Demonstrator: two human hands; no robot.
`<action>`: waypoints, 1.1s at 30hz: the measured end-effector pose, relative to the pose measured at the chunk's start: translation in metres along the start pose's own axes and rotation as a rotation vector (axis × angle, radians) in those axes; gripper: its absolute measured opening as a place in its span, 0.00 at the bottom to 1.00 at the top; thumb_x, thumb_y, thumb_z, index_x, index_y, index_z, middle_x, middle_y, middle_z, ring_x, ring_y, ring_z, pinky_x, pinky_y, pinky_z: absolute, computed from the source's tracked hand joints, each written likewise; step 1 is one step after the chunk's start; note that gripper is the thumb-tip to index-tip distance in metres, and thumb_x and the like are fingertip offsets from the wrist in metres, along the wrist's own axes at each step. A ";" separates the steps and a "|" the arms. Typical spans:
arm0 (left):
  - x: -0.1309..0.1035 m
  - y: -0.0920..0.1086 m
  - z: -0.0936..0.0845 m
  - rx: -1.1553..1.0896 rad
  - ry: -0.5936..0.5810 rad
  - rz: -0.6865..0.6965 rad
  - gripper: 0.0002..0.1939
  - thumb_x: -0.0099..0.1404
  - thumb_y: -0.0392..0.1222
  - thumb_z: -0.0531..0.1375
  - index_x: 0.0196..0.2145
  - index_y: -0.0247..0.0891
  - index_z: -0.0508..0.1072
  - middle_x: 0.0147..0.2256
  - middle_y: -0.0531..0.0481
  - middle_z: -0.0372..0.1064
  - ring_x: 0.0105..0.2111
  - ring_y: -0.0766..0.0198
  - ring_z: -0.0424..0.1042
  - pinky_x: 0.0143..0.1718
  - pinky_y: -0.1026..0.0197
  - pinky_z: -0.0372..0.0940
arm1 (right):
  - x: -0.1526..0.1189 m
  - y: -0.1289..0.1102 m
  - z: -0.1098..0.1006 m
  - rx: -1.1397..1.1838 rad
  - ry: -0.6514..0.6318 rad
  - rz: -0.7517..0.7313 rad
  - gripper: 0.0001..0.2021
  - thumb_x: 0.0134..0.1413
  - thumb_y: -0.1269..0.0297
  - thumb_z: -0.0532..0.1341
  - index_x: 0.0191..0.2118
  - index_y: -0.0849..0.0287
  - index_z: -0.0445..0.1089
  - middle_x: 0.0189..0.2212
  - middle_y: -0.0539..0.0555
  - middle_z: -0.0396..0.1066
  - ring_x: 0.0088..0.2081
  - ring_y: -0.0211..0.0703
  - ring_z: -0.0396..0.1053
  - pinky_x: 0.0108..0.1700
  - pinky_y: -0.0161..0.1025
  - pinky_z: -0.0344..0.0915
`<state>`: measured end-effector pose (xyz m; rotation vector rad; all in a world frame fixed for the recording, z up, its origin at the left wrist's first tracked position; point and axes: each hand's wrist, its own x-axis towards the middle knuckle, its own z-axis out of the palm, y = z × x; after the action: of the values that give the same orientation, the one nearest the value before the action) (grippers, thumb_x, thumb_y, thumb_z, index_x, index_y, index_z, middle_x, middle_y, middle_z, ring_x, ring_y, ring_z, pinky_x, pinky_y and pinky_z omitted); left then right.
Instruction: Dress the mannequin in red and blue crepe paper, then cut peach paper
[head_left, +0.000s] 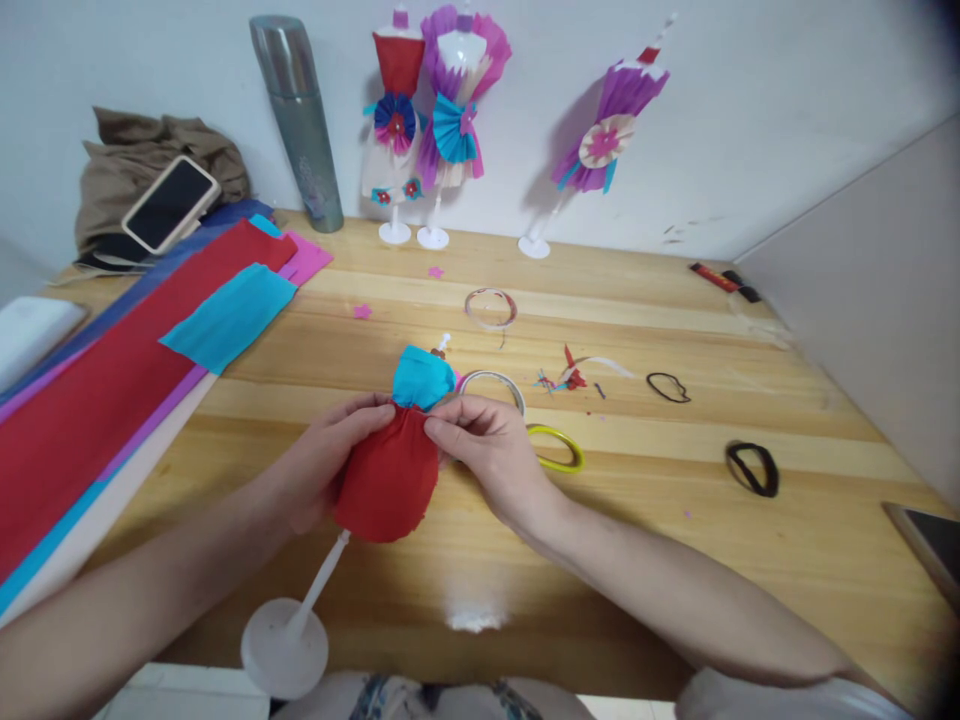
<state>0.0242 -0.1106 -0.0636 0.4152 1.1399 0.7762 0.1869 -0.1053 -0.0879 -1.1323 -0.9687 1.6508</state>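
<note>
A small dress form on a white stand leans over the table's front edge, dressed in a blue paper top and a red paper skirt. My left hand is closed round the skirt's left side, thumb near the gathered waist. On the other side, my right hand pinches the red paper at the waist between thumb and fingers. Just beyond that hand lie a roll of tape and a yellow ring. The fingertips behind the skirt are hidden.
Crepe paper strips cover the left side. A phone lies on brown cloth, beside a thermos. Several dressed mannequins, one with a purple dress, stand along the wall. Paper scraps and a black hair tie lie right.
</note>
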 end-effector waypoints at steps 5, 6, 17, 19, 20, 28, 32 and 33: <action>0.000 0.000 0.000 0.011 0.051 0.014 0.07 0.58 0.40 0.64 0.36 0.37 0.73 0.31 0.49 0.76 0.27 0.63 0.74 0.28 0.62 0.67 | 0.000 -0.001 -0.002 0.000 -0.040 0.005 0.09 0.40 0.60 0.71 0.23 0.59 0.76 0.18 0.50 0.72 0.20 0.34 0.66 0.23 0.32 0.64; 0.000 -0.001 -0.001 0.010 0.047 0.023 0.07 0.58 0.40 0.64 0.35 0.37 0.73 0.31 0.49 0.76 0.27 0.63 0.73 0.28 0.62 0.67 | 0.000 0.000 -0.003 0.017 -0.055 0.014 0.09 0.41 0.59 0.71 0.22 0.59 0.76 0.18 0.50 0.73 0.20 0.34 0.67 0.23 0.32 0.64; -0.002 -0.005 -0.004 0.057 0.061 0.106 0.15 0.55 0.45 0.68 0.38 0.38 0.73 0.33 0.49 0.77 0.29 0.63 0.73 0.28 0.63 0.67 | 0.000 0.001 -0.002 0.165 -0.087 0.158 0.12 0.39 0.57 0.72 0.23 0.61 0.77 0.19 0.52 0.73 0.20 0.34 0.69 0.21 0.29 0.67; -0.002 -0.006 -0.004 0.071 0.069 0.122 0.16 0.55 0.47 0.69 0.39 0.38 0.73 0.33 0.49 0.76 0.29 0.63 0.73 0.28 0.64 0.67 | -0.001 0.002 -0.001 0.170 -0.083 0.153 0.11 0.39 0.57 0.72 0.25 0.61 0.78 0.19 0.52 0.74 0.20 0.35 0.70 0.21 0.29 0.68; -0.003 -0.006 -0.005 0.072 0.072 0.124 0.16 0.55 0.47 0.69 0.39 0.38 0.74 0.33 0.49 0.76 0.29 0.64 0.73 0.28 0.64 0.67 | -0.001 0.002 -0.001 0.174 -0.081 0.148 0.11 0.39 0.58 0.72 0.25 0.61 0.78 0.19 0.52 0.74 0.21 0.35 0.70 0.22 0.30 0.69; -0.006 -0.006 -0.002 0.056 0.082 0.123 0.15 0.55 0.46 0.68 0.39 0.38 0.74 0.33 0.49 0.76 0.28 0.65 0.73 0.28 0.65 0.67 | -0.003 0.003 0.003 0.258 -0.056 0.153 0.11 0.37 0.59 0.73 0.26 0.61 0.79 0.18 0.51 0.74 0.20 0.35 0.70 0.22 0.31 0.70; -0.007 -0.002 0.000 0.041 0.122 0.129 0.11 0.56 0.43 0.66 0.37 0.38 0.74 0.33 0.49 0.77 0.29 0.64 0.74 0.28 0.65 0.68 | -0.002 0.003 0.002 0.320 -0.009 0.197 0.13 0.34 0.60 0.74 0.28 0.62 0.78 0.19 0.52 0.74 0.20 0.36 0.71 0.22 0.31 0.70; -0.007 -0.001 -0.001 0.032 0.137 0.140 0.10 0.57 0.42 0.66 0.37 0.38 0.75 0.33 0.49 0.77 0.29 0.64 0.74 0.28 0.65 0.68 | -0.001 0.003 0.001 0.325 0.013 0.214 0.14 0.32 0.61 0.74 0.29 0.62 0.77 0.20 0.52 0.75 0.20 0.37 0.72 0.22 0.32 0.70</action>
<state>0.0225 -0.1164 -0.0599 0.4782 1.2617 0.9212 0.1849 -0.1078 -0.0903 -1.0482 -0.5574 1.8880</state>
